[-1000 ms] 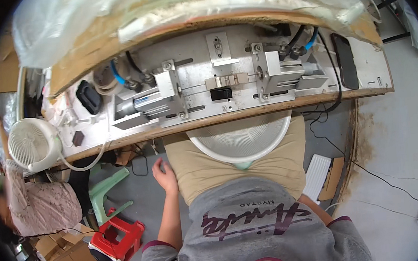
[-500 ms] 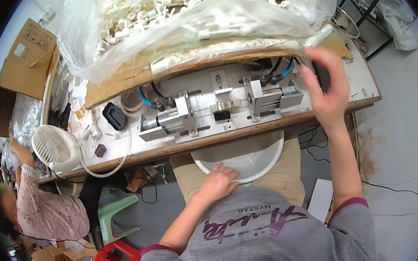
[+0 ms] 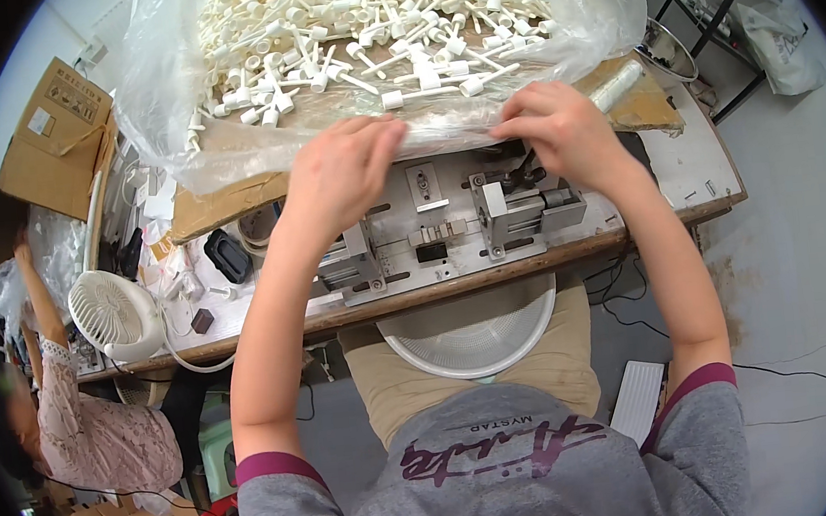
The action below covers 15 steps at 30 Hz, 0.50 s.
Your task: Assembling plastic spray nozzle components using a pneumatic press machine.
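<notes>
Both my hands grip the near edge of a clear plastic bag [image 3: 450, 127], which is bunched and rolled along the front of a cardboard sheet. My left hand [image 3: 337, 174] has its fingers closed on the plastic left of centre. To the right, my right hand [image 3: 560, 132] pinches the same edge. Behind the edge, the bag lies open around a heap of white plastic caps with thin stems [image 3: 380, 22]. Just below my hands stands a metal clamping fixture [image 3: 431, 241] with two facing cylinders; my left hand and forearm cover part of its left side.
A white mesh basket [image 3: 480, 336] rests on my lap under the table edge. On the left are a white fan [image 3: 112, 312], a black tray [image 3: 227, 256] and a cardboard box [image 3: 54, 143]. A co-worker [image 3: 101, 427] sits at far left, one hand in that box. A black rack [image 3: 713, 20] stands far right.
My left hand has risen from the basket to the bag's edge, and my right hand has moved left onto it. The edge is drawn down, exposing more caps. The co-worker's hand has reached into the box.
</notes>
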Motion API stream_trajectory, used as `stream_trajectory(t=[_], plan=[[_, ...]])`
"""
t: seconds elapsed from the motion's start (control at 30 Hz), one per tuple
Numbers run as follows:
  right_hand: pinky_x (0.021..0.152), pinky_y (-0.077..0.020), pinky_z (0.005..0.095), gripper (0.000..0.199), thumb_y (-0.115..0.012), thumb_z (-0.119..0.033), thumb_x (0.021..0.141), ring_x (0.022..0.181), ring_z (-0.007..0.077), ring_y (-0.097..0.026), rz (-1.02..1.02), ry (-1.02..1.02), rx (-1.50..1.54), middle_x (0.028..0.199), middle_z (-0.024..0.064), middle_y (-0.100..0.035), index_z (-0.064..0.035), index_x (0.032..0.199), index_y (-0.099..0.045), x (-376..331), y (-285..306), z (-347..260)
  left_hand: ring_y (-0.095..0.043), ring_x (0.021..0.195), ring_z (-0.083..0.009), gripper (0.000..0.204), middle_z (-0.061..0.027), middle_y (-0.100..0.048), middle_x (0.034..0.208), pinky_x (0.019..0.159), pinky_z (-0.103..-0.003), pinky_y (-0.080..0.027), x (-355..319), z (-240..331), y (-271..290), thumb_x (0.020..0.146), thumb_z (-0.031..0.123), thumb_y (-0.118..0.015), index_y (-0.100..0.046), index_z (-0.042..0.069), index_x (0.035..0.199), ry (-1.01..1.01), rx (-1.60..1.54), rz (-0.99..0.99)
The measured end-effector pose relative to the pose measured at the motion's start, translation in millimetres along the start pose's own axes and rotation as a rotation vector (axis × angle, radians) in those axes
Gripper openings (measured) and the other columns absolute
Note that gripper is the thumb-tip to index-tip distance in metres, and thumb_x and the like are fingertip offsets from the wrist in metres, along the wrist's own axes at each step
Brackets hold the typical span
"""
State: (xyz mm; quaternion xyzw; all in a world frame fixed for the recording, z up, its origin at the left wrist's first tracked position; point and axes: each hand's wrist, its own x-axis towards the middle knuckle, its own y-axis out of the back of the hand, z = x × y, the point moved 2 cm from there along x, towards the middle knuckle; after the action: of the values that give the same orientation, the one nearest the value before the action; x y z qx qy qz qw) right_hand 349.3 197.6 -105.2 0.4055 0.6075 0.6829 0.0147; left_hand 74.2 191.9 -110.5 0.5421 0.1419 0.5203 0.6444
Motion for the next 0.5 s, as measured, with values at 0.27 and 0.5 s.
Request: stream_trajectory(t=[0.27, 0.5], plan=[[0.067, -0.0531, 0.0333, 0.022, -0.067, -0.021, 0.091, 0.078, 0.0195, -0.067, -0.058, -0.56, 0.139, 0.084, 0.0081, -0.068, -0.0041, 0.102, -0.073, 44.6, 6.6, 33.2, -0.067, 0.099, -0.0291, 0.025, -0.0076, -0.072, 0.102, 0.086, -0.038, -0.052, 44.0, -8.9, -11.3, 0.085, 0.021, -0.076, -0.075, 0.009, 0.107, -0.025, 0.095, 0.267], [0.061, -0.0464, 0.0312, 0.042, -0.083, -0.04, 0.076, 0.067, 0.0159, -0.056, -0.195, -0.614, 0.131, 0.074, 0.0041, -0.06, -0.0023, 0.089, -0.069, 56.6, -32.3, 49.4, -0.066, 0.084, -0.0211, 0.019, -0.0058, -0.07, 0.096, 0.07, -0.031, -0.053, 9.7, 30.2, 18.6, 0.083, 0.01, -0.076, -0.076, 0.009, 0.102, 0.069, -0.197, 0.339]])
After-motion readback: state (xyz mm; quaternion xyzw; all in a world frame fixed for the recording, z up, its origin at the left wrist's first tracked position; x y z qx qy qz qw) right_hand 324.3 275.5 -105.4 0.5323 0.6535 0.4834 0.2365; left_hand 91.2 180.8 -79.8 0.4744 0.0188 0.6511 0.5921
